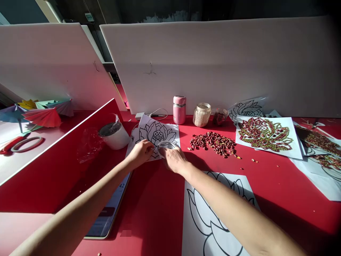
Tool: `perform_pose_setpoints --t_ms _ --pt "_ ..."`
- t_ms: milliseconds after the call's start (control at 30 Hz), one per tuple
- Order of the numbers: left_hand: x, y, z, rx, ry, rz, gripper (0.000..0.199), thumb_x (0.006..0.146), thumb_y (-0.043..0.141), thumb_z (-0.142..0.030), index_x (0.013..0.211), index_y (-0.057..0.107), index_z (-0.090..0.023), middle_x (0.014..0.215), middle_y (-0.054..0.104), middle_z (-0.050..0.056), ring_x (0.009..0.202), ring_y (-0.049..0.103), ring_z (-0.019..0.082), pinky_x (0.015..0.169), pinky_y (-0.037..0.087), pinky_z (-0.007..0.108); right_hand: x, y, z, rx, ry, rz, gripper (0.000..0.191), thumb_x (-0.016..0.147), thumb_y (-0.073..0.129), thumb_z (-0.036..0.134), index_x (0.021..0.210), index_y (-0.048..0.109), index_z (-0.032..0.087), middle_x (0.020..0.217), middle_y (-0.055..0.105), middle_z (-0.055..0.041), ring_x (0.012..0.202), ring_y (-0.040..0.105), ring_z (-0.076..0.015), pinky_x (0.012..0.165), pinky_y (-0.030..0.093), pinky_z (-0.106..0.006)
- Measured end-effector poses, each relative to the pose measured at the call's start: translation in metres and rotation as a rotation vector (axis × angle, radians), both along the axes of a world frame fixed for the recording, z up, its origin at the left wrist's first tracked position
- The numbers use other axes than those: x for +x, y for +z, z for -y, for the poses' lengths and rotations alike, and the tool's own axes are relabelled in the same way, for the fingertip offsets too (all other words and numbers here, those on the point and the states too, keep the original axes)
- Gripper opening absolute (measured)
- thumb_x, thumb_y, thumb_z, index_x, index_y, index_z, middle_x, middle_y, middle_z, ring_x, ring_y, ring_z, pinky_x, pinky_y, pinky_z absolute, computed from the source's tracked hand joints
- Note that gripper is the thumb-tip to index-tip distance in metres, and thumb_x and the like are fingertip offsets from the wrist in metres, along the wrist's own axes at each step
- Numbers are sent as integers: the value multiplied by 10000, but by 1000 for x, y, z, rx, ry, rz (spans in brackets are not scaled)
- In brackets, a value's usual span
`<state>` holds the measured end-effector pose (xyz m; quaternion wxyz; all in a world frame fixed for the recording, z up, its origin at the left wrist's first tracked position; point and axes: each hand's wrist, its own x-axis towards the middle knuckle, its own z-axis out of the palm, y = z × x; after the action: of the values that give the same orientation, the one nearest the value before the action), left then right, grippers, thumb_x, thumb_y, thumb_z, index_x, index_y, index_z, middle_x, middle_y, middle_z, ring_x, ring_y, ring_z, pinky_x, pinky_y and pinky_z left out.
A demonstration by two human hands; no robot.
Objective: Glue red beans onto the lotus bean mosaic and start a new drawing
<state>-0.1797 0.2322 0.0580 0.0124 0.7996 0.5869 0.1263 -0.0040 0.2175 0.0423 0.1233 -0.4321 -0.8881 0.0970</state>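
On the red table, a sheet of paper with a black lotus outline [157, 131] lies beneath both hands. My right hand [174, 159] grips the near side of a small round whitish thing with a rim [166, 143], perhaps a roll of tape or a shallow cup. Just left of it, my left hand [141, 153] is over the paper's lower left part with fingers curled together. Whatever its fingertips hold, if anything, is too small to make out. A larger lotus line drawing [210, 220] lies under my right forearm.
Dark red beans [215, 144] lie heaped right of the hands. Behind stand a pink flask [179, 110] and a glass jar [201, 115]. A white pot [115, 137] and a tablet [109, 217] are at left. A bean-covered lotus picture [266, 134] lies at right.
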Motion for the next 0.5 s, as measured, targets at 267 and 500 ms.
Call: perform_pose_setpoints --t_ms 267,500 --pt "-11 47 -94 157 470 1 341 821 513 -405 1051 522 -154 1119 511 73 1037 488 219 868 403 462 1 -3 5 29 20 16 283 842 366 129 1075 512 192 1117 571 -50 830 580 -183 811 386 -396" --pt "-18 37 -163 140 188 83 309 836 510 -362 1061 516 -151 1052 549 58 895 556 162 764 478 370 -2 -9 2 53 -6 -2 282 817 412 134 1073 509 201 1177 550 -22 796 587 -178 838 380 -414"
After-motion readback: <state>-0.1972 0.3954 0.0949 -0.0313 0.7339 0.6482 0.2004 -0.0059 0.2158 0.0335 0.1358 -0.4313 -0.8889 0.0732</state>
